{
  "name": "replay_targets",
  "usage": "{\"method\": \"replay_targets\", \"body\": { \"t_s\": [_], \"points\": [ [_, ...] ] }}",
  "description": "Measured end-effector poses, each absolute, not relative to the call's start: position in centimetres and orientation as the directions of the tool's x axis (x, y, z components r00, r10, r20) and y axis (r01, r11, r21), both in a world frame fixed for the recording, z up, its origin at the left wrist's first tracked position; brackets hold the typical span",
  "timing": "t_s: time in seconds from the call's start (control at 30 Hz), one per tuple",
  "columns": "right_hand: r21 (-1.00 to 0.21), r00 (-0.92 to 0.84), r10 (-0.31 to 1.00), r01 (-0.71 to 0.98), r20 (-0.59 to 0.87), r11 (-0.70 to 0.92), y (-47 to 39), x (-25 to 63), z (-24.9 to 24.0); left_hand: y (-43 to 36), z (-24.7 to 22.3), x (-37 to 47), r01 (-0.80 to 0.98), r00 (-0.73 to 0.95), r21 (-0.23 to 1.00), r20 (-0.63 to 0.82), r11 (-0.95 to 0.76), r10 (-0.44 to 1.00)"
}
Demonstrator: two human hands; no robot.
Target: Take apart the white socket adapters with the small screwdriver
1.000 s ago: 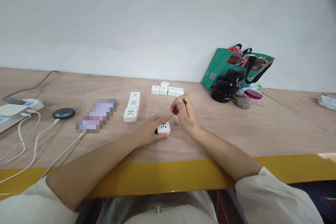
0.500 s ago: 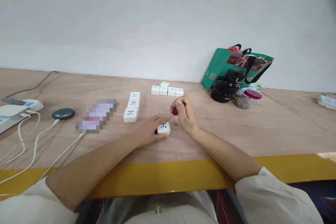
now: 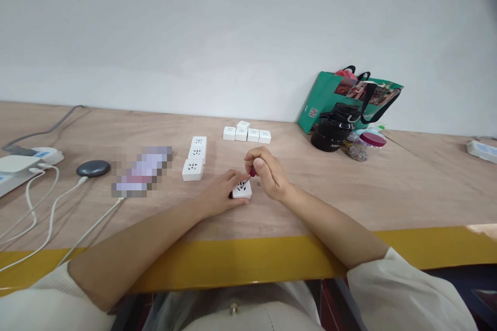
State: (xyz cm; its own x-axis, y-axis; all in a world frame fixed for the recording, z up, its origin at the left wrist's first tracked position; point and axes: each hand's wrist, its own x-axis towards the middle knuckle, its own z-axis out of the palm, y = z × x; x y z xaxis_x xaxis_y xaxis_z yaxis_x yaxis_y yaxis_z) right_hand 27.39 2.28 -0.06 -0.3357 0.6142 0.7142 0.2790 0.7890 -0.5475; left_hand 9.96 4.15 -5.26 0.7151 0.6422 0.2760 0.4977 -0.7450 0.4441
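Note:
A white square power socket (image 3: 242,191) lies face up on the table, with dark slots in its top. My left hand (image 3: 221,194) grips it from the left, fingers at its far side and thumb at its near side. Closed around the red handle of a screwdriver (image 3: 252,171) is my right hand (image 3: 268,171). The screwdriver slants down to the left, and its thin metal shaft meets the socket's top face. Farther left, a row of white sockets (image 3: 193,169) runs away from me. More white sockets (image 3: 241,134) form a group toward the wall.
A blurred-out phone (image 3: 143,171) and a dark round puck (image 3: 93,168) with white cables lie left, beside a power strip (image 3: 15,170). At back right stand a green bag (image 3: 322,90), a black flask (image 3: 330,134) and a jar with a magenta lid (image 3: 373,139).
My right hand has moved a little left and down with the screwdriver, and its wrist has turned. My left hand and the socket stay in place.

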Motion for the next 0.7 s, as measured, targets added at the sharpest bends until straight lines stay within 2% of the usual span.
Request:
{"method": "replay_targets", "body": {
  "t_s": [0.17, 0.33, 0.47, 0.6, 0.7],
  "points": [
    [-0.485, -0.433, 0.553, 0.267, 0.712, 0.833, 1.4, 27.1, 1.1, 4.0, -5.1, 10.0, 0.505, 0.715, 0.459, 0.252, -0.73, 0.653],
    [-0.423, -0.459, 0.515, 0.295, 0.724, 0.857, 1.4, 26.9, 1.4, 3.9, -5.0, 10.0, 0.496, 0.717, 0.463, 0.258, -0.734, 0.648],
    [-0.468, -0.481, 0.518, 0.23, 0.707, 0.853, 1.4, 27.2, 1.3, 3.9, -4.9, 10.0, 0.495, 0.715, 0.472, 0.257, -0.73, 0.651],
    [-0.464, -0.443, 0.543, 0.282, 0.713, 0.84, 1.5, 27.4, 1.5, 4.0, -4.9, 9.9, 0.52, 0.714, 0.47, 0.219, -0.713, 0.665],
    [-0.448, -0.465, 0.531, 0.286, 0.708, 0.847, 1.6, 27.5, 1.5, 4.0, -4.9, 9.9, 0.488, 0.722, 0.473, 0.253, -0.734, 0.644]
  ]
}}
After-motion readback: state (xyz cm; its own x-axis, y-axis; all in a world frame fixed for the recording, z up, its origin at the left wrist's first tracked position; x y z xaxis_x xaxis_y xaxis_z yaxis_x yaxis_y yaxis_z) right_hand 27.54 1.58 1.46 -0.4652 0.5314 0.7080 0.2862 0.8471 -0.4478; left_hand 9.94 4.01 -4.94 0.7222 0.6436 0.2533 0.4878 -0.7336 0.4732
